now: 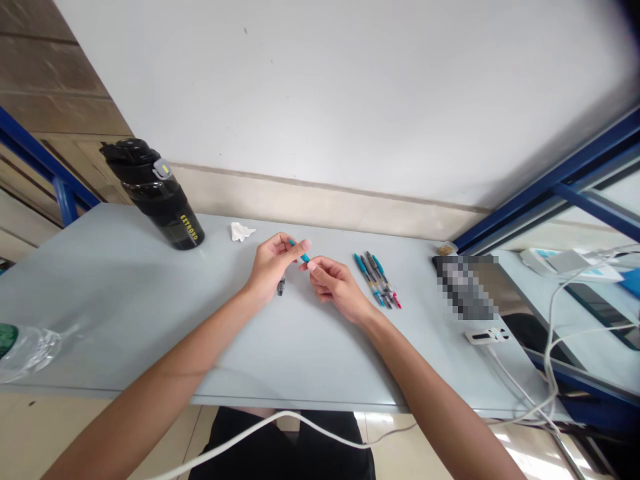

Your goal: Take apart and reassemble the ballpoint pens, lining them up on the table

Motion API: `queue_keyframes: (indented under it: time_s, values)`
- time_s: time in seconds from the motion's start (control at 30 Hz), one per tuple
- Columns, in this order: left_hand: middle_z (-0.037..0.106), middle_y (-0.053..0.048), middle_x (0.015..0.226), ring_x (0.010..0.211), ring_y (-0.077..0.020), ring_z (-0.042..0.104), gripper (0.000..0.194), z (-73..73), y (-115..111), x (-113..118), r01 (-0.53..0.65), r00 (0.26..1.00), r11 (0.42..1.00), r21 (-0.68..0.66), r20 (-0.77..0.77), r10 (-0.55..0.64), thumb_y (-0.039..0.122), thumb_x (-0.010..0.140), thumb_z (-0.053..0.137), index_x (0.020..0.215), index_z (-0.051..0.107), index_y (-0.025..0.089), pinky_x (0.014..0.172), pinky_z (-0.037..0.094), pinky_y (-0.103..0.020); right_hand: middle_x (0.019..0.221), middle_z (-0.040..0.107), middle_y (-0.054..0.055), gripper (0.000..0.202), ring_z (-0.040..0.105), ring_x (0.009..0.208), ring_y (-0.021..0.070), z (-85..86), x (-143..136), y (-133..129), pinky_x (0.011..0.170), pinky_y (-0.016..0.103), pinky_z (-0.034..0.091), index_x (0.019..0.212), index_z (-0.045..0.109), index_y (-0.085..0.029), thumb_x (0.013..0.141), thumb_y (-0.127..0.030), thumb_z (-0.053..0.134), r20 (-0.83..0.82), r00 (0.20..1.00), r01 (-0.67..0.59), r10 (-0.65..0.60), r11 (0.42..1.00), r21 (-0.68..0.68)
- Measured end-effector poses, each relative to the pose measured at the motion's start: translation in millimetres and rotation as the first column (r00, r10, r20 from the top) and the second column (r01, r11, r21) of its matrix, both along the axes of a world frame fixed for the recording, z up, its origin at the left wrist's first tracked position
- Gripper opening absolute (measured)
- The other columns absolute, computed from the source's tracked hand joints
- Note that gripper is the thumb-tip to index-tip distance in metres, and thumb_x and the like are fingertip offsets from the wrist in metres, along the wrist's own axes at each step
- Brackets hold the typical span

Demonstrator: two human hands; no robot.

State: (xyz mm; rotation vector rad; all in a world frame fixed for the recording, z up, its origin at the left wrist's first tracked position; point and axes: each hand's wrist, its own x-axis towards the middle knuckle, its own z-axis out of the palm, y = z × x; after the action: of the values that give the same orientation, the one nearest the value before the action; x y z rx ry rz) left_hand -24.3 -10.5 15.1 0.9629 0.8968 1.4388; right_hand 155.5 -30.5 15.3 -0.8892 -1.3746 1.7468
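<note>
My left hand [273,263] is closed around a slim teal pen piece [299,249], with the thumb laid along it. The thumb and fingers of my right hand [336,285] pinch the lower right end of the same piece. Whether it is a cap, a barrel or a whole pen I cannot tell, since the fingers cover much of it. Just below my left hand, a small dark piece [281,287] lies on the table, partly hidden by the hand. To the right of my right hand, several pens [377,279] with teal, dark and red parts lie side by side.
The grey table [150,320] meets a white wall. A black bottle [165,207] and a crumpled tissue [242,231] are at the back left, a clear plastic bottle [35,353] at the left edge. A white power strip [486,336] sits right; a white cable [287,415] crosses in front.
</note>
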Motion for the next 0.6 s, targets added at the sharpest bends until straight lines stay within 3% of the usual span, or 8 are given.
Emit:
queue_keyframes:
  time_s: [0.13, 0.2, 0.37, 0.53, 0.6]
  values:
    - [0.079, -0.011, 0.112, 0.108, -0.0243, 0.072, 0.037, 2.5, -1.2, -2.4, 0.126, 0.992, 0.99, 0.063, 0.016, -0.128, 0.048, 0.086, 0.089, 0.108, 0.08, 0.02, 0.09, 0.055, -0.035, 0.075, 0.026, -0.007, 0.042, 0.017, 0.06, 0.0097, 0.9, 3.5, 1.8, 0.054, 0.026, 0.014, 0.105, 0.066, -0.02, 0.098, -0.061, 0.074, 0.004, 1.0, 0.022, -0.022, 0.999, -0.03]
    - [0.08, -0.013, 0.118, 0.118, -0.0272, 0.072, 0.038, 1.7, -0.8, -4.0, 0.153, 0.988, 0.985, 0.076, 0.002, -0.154, 0.044, 0.087, 0.089, 0.116, 0.081, 0.02, 0.099, 0.054, -0.038, 0.076, 0.025, -0.007, 0.044, 0.016, 0.06, 0.0096, 1.8, 4.9, 2.8, 0.054, 0.027, 0.013, 0.104, 0.067, -0.02, 0.098, -0.063, 0.073, -0.002, 1.0, 0.025, -0.025, 0.998, -0.049]
    - [0.08, -0.008, 0.101, 0.098, -0.0216, 0.073, 0.029, -3.8, 2.1, -4.6, 0.034, 0.999, 0.997, 0.067, -0.019, -0.033, 0.041, 0.082, 0.093, 0.098, 0.082, 0.02, 0.093, 0.054, -0.036, 0.079, 0.028, -0.006, 0.046, 0.019, 0.059, 0.0089, 2.1, 3.3, 3.4, 0.052, 0.026, 0.016, 0.103, 0.067, -0.019, 0.098, -0.065, 0.071, -0.036, 0.999, 0.013, -0.016, 0.998, -0.068]
    - [0.076, -0.005, 0.092, 0.086, -0.018, 0.07, 0.034, -2.5, 2.0, -2.4, -0.038, 0.999, 0.999, 0.032, -0.005, 0.038, 0.042, 0.074, 0.099, 0.087, 0.078, 0.019, 0.085, 0.054, -0.032, 0.089, 0.061, 0.0, 0.044, 0.042, 0.06, 0.0102, -2.8, 1.8, 3.4, 0.05, 0.025, 0.028, 0.1, 0.058, -0.022, 0.095, -0.063, 0.075, 0.002, 1.0, 0.025, -0.025, 0.997, 0.075]
    - [0.075, -0.004, 0.089, 0.083, -0.0169, 0.068, 0.035, -1.2, 3.0, -3.6, -0.07, 0.998, 0.997, 0.013, 0.011, 0.07, 0.042, 0.072, 0.1, 0.086, 0.076, 0.019, 0.082, 0.054, -0.031, 0.092, 0.07, 0.002, 0.044, 0.042, 0.058, 0.01, -4.8, 2.3, 3.7, 0.051, 0.025, 0.028, 0.1, 0.051, -0.024, 0.094, -0.059, 0.078, 0.033, 0.999, 0.037, -0.042, 0.99, 0.133]
